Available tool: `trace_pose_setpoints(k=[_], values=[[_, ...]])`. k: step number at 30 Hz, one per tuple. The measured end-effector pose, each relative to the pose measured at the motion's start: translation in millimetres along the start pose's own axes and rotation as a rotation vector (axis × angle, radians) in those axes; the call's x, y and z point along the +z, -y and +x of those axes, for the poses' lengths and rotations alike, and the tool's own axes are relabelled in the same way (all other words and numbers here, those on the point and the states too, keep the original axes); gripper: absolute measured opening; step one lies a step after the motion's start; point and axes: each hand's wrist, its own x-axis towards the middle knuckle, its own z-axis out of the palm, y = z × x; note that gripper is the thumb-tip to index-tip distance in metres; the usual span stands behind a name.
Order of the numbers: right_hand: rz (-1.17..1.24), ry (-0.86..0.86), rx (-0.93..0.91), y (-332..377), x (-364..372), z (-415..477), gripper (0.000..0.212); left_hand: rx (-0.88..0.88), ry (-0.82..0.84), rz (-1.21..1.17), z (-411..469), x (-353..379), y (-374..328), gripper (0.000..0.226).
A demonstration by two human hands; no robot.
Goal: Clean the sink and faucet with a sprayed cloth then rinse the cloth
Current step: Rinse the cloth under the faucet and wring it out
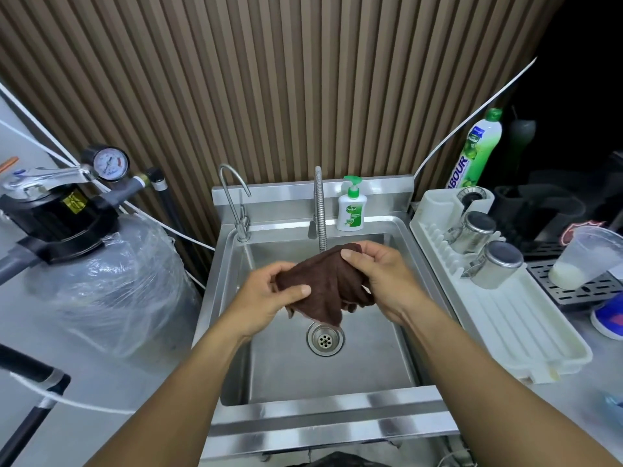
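A dark brown cloth point(325, 284) hangs bunched over the steel sink point(371, 358), just above the drain point(325, 339). My left hand point(266, 298) pinches its left edge between thumb and fingers. My right hand point(381, 274) grips its upper right corner. The flexible ribbed faucet point(320, 210) ends right behind the cloth's top edge; I see no clear stream of water. A thin gooseneck tap point(232, 197) stands at the sink's back left corner.
A Dettol pump bottle point(351, 207) sits on the sink's back ledge. To the right, a white drying rack point(499, 318) holds two steel cups, beside a green dish-soap bottle point(475, 153) and a plastic cup point(586, 261). A wrapped filter tank point(114, 284) with a gauge stands left.
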Motion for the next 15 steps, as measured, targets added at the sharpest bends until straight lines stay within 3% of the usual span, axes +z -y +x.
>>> trace_pose_setpoints(k=[5, 10, 15], values=[[0.02, 0.027, 0.0, -1, 4, -1, 0.006, -0.041, 0.015, 0.04, -2, 14, 9, 0.046], [-0.059, -0.048, -0.045, 5, -4, -2, 0.006, -0.007, -0.028, -0.009, 0, 15, 0, 0.009], [-0.17, -0.132, -0.139, 1, -5, -6, 0.008, -0.023, -0.068, -0.066, 9, 20, -3, 0.014]])
